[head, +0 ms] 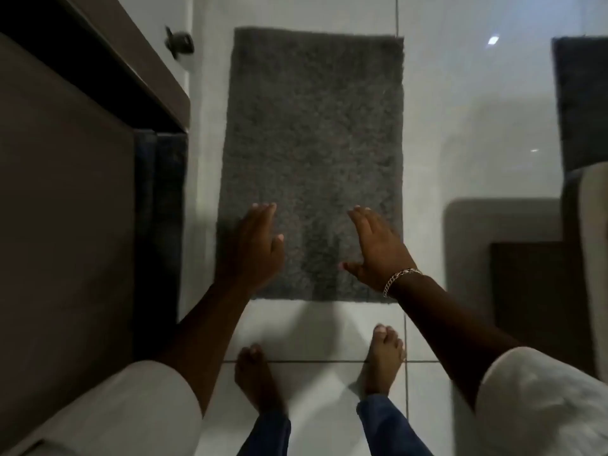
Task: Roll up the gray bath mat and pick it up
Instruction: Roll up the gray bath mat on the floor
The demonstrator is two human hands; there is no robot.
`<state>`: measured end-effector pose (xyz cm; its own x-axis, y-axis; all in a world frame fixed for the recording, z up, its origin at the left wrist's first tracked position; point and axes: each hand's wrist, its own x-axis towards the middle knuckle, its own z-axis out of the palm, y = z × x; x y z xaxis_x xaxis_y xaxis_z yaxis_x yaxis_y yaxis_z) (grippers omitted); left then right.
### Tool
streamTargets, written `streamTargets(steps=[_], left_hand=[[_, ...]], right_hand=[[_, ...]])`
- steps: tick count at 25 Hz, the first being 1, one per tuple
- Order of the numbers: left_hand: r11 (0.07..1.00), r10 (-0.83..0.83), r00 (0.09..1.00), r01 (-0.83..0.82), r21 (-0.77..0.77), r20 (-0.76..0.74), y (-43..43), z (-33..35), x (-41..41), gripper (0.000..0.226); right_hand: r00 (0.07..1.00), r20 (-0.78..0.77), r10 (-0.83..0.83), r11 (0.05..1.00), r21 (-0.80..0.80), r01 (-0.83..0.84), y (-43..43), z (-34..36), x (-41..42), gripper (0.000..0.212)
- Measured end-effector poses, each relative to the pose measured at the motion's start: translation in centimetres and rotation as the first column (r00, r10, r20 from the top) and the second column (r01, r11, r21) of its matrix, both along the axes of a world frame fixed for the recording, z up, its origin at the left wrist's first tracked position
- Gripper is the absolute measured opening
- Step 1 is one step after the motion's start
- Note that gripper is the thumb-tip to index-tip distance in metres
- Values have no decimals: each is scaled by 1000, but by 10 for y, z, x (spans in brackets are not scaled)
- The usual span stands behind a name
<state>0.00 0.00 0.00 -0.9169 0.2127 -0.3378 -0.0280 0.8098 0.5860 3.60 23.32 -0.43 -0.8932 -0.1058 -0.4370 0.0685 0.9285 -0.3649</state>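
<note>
A gray shaggy bath mat [312, 133] lies flat and unrolled on the white tiled floor, its long side running away from me. My left hand [253, 245] hovers over the mat's near left corner, fingers apart, holding nothing. My right hand [375, 248], with a chain bracelet on the wrist, is spread over the near right part of the mat, also holding nothing. Whether the palms touch the pile I cannot tell. My bare feet [383, 357] stand on the tiles just before the mat's near edge.
A brown vanity cabinet [65, 192] with a knob [179, 41] fills the left side. A dark towel [159, 225] hangs beside it. At right stand a toilet edge [589, 245], a lighter mat [493, 245] and another dark mat [582, 103].
</note>
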Motion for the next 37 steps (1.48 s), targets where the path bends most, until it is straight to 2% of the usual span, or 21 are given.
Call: streamTargets(steps=[2, 3, 6, 8, 10, 12, 13, 14, 16, 18, 20, 22, 24, 26, 27, 30, 33, 37], left_hand=[[997, 76, 992, -73, -36, 102, -6, -54, 15, 53], [996, 53, 987, -42, -77, 154, -11, -97, 27, 49], [964, -206, 937, 244, -105, 282, -21, -184, 62, 54], [849, -406, 885, 458, -265, 229, -26, -217, 76, 74], [741, -492, 846, 530, -412, 205, -29, -238, 88, 90], [712, -534, 837, 522, -469, 121, -31, -245, 91, 87], [731, -552, 833, 506, -458, 39, -34, -246, 90, 78], [767, -559, 827, 485, -421, -65, -37, -247, 87, 65], [858, -499, 826, 428, -285, -261, -42, -241, 75, 38], [909, -413, 850, 360, -211, -328, -39, -235, 58, 24], [939, -315, 889, 241, -246, -332, -28, -227, 36, 22], [941, -281, 888, 179, -288, -364, -17, -225, 20, 18], [899, -421, 833, 331, -286, -358, -10, -227, 23, 19], [818, -570, 780, 509, -269, -259, -7, -232, 31, 31], [797, -596, 778, 542, -265, -199, -6, -234, 30, 34], [851, -519, 835, 485, -204, -181, -3, -237, 11, 25], [908, -417, 894, 401, -120, -163, 5, -233, -16, 21], [875, -449, 825, 329, -354, -343, 18, -227, 2, 29]], right_hand=[[996, 75, -55, 998, -14, 56, -10, -52, 16, 106], [991, 116, -70, 997, -4, 71, -15, -96, 30, 107], [976, 219, 9, 998, 60, -23, -35, -188, 70, 115], [967, 223, 120, 981, 126, -151, -43, -222, 90, 115], [975, 155, 157, 967, 175, -183, -46, -242, 103, 101], [980, 8, 200, 961, 191, -198, -44, -247, 112, 70], [974, -78, 214, 963, 185, -197, -42, -247, 115, 50], [963, -162, 214, 967, 176, -185, -40, -245, 115, 34], [955, -254, 154, 981, 151, -118, -41, -241, 103, 21], [974, -222, 45, 990, 142, -13, -44, -237, 78, 20], [985, -153, -74, 983, 154, 98, -43, -234, 51, 22], [986, -96, -136, 973, 176, 152, -41, -237, 29, 26], [988, -72, -137, 973, 177, 148, -38, -241, 14, 28], [987, -81, -137, 970, 190, 151, -34, -239, 7, 28], [982, -130, -138, 968, 194, 162, -34, -237, 9, 27], [949, -302, -95, 983, 120, 136, -46, -228, 34, 28], [964, -267, -10, 996, 88, 35, -42, -228, 37, 40], [986, -165, -6, 999, 50, 14, -21, -228, -18, 42]])
